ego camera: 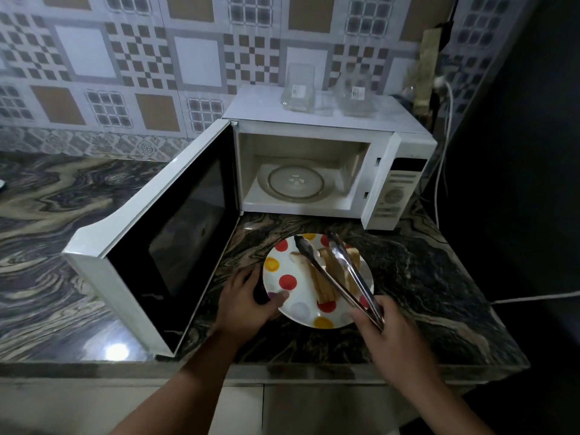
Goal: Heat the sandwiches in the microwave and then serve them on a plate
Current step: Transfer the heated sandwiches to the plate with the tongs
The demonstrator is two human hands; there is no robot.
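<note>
On the marbled surface (423, 277), the microwave (314, 171) stands open and empty. Left hand (248, 301) grips the dotted plate (288, 282) rim; right hand (381, 328) squeezes tongs (340, 277), their tips apart over the sandwiches (326, 271). Likely serving or loading; next, clamp one sandwich. Container labels unreadable.

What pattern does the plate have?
The plate is white with red, yellow and pale dots, seen from the head view.
</note>
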